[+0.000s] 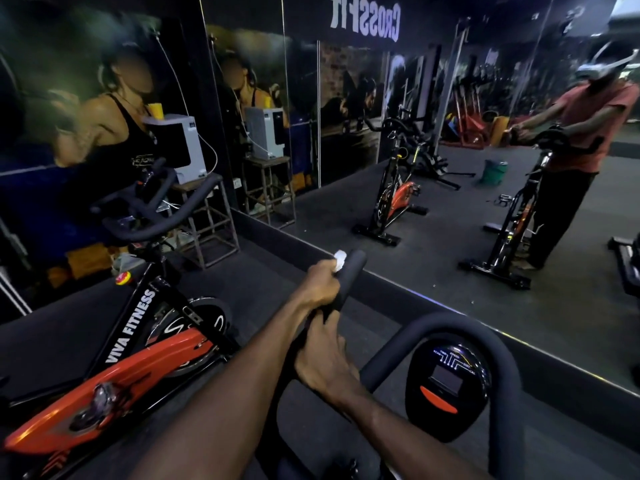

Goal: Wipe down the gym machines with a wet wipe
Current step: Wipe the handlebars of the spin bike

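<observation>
While the left hand [320,284] curls round the left bar [348,277] of the near bike's handlebar, the wipe [340,260] sits bunched between its fingers and the bar near the tip, a white corner poking out; right hand [325,358] wraps the same bar lower down, bracing it; wipe looks thin, limp, damp, weightless; likely to ball up or tear if dragged hard, so best kept flat under the fingers; bar padding looks soft and grippy, so expect drag; console [448,375] looks fragile, light pressure there; second bike [131,337] sits just left.
</observation>
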Motion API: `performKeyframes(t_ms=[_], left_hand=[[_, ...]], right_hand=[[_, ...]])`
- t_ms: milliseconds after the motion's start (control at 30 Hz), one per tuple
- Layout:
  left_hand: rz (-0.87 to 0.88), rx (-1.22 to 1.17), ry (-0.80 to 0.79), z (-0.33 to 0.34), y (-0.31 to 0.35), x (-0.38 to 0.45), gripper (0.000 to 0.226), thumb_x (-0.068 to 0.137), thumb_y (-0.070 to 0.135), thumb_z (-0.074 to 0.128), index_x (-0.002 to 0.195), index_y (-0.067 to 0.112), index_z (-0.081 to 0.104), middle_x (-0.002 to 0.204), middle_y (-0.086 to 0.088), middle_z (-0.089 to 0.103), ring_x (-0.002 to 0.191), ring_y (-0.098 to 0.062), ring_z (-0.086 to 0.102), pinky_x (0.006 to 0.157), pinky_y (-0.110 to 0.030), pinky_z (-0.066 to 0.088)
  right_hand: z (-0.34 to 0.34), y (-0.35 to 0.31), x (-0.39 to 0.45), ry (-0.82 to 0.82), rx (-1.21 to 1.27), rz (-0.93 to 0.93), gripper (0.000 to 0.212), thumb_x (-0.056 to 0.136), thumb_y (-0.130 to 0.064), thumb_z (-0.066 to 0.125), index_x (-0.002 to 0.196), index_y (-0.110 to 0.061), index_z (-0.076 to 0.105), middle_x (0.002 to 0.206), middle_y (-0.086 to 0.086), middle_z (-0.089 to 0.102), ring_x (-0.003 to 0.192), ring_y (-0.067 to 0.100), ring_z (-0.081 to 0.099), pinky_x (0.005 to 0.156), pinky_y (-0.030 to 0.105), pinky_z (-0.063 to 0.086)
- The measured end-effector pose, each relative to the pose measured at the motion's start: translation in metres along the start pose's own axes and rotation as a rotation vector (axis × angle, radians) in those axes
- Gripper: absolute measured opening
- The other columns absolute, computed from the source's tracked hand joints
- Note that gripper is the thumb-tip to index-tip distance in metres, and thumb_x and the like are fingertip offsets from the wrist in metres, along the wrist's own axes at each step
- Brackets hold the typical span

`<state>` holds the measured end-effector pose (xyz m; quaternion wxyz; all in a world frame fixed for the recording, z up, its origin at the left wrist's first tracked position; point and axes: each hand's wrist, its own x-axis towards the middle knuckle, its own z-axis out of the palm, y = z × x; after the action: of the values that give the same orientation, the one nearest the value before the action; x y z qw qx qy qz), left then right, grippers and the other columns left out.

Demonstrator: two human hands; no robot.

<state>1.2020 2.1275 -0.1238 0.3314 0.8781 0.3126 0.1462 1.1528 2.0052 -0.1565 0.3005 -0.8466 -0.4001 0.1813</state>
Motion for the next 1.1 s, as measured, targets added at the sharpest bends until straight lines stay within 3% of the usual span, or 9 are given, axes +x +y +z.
performKeyframes(t_ms=[100, 233, 367, 467, 567, 700, 867, 1000, 1100], left_hand=[[0.012, 0.078, -0.071, -0.008, -0.009, -0.003, 0.021, 0.086, -0.004, 0.041, 0.074, 0.011, 0.05, 0.083, -0.01, 0.059, 0.081, -0.024, 0.055, 0.063, -0.03, 0.034], [0.059, -0.066, -0.019, -0.005, -0.007, -0.014, 0.021, 0.086, -0.007, 0.042, 0.075, 0.007, 0.053, 0.073, 0.0, 0.05, 0.074, -0.015, 0.046, 0.058, -0.03, 0.032], [0.013, 0.017, -0.254, -0.022, -0.043, -0.026, 0.017, 0.09, -0.004, 0.052, 0.081, -0.005, 0.065, 0.077, -0.002, 0.053, 0.069, -0.01, 0.048, 0.051, -0.02, 0.035], [-0.008, -0.107, -0.279, -0.029, -0.041, -0.028, 0.02, 0.09, -0.006, 0.056, 0.074, 0.003, 0.062, 0.073, -0.001, 0.05, 0.055, 0.001, 0.044, 0.054, -0.021, 0.036], [-0.041, -0.263, -0.19, -0.022, -0.036, -0.036, 0.019, 0.094, -0.001, 0.057, 0.08, 0.01, 0.063, 0.078, -0.001, 0.051, 0.071, -0.005, 0.047, 0.063, -0.023, 0.036], [-0.058, -0.089, -0.267, -0.03, -0.056, -0.06, 0.037, 0.097, 0.002, 0.053, 0.062, 0.016, 0.05, 0.064, 0.007, 0.045, 0.045, 0.007, 0.038, 0.05, -0.014, 0.032], [-0.044, 0.102, -0.237, -0.025, -0.049, -0.067, 0.021, 0.097, 0.012, 0.054, 0.087, 0.001, 0.068, 0.083, -0.01, 0.059, 0.079, -0.01, 0.049, 0.059, -0.024, 0.033], [-0.094, 0.162, -0.272, -0.02, -0.063, -0.088, 0.023, 0.097, 0.014, 0.054, 0.106, -0.002, 0.067, 0.107, -0.018, 0.069, 0.1, -0.022, 0.064, 0.069, -0.025, 0.037], [-0.169, 0.327, -0.328, -0.031, -0.076, -0.094, 0.017, 0.093, 0.015, 0.054, 0.099, 0.005, 0.067, 0.105, -0.013, 0.068, 0.1, -0.028, 0.065, 0.073, -0.03, 0.044]], right_hand=[[-0.001, -0.005, 0.0, 0.025, -0.019, 0.016, 0.038, 0.093, -0.018, 0.042, 0.13, -0.019, 0.035, 0.119, 0.004, 0.029, 0.113, 0.04, 0.052, 0.092, 0.055, 0.047], [-0.003, -0.004, 0.0, -0.012, -0.034, 0.025, 0.042, 0.094, -0.018, 0.042, 0.135, -0.016, 0.037, 0.123, 0.007, 0.031, 0.116, 0.042, 0.05, 0.094, 0.055, 0.047], [-0.001, -0.005, -0.007, -0.008, -0.088, -0.02, 0.035, 0.097, -0.02, 0.038, 0.131, -0.021, 0.043, 0.122, 0.009, 0.043, 0.116, 0.038, 0.052, 0.086, 0.048, 0.046], [0.0, -0.004, -0.008, 0.037, -0.069, 0.007, 0.032, 0.093, -0.018, 0.041, 0.124, -0.015, 0.046, 0.12, 0.012, 0.055, 0.115, 0.038, 0.054, 0.086, 0.046, 0.049], [-0.003, -0.005, -0.01, 0.1, -0.073, 0.03, 0.027, 0.089, -0.016, 0.042, 0.113, -0.01, 0.054, 0.114, 0.014, 0.06, 0.111, 0.037, 0.058, 0.085, 0.044, 0.053], [-0.002, -0.006, -0.015, 0.157, -0.046, 0.006, 0.03, 0.086, -0.015, 0.042, 0.113, -0.012, 0.055, 0.108, 0.012, 0.063, 0.104, 0.036, 0.062, 0.082, 0.046, 0.055], [-0.002, -0.008, -0.018, 0.155, -0.074, -0.013, 0.036, 0.083, -0.012, 0.043, 0.116, -0.011, 0.055, 0.105, 0.012, 0.064, 0.1, 0.035, 0.063, 0.079, 0.044, 0.057], [0.0, -0.007, -0.019, 0.147, -0.084, -0.024, 0.031, 0.085, -0.014, 0.045, 0.114, -0.012, 0.057, 0.107, 0.011, 0.065, 0.101, 0.033, 0.064, 0.077, 0.042, 0.057], [-0.001, -0.007, -0.019, 0.155, -0.059, -0.007, 0.025, 0.088, -0.018, 0.047, 0.11, -0.01, 0.056, 0.108, 0.013, 0.065, 0.103, 0.036, 0.063, 0.076, 0.039, 0.055]])
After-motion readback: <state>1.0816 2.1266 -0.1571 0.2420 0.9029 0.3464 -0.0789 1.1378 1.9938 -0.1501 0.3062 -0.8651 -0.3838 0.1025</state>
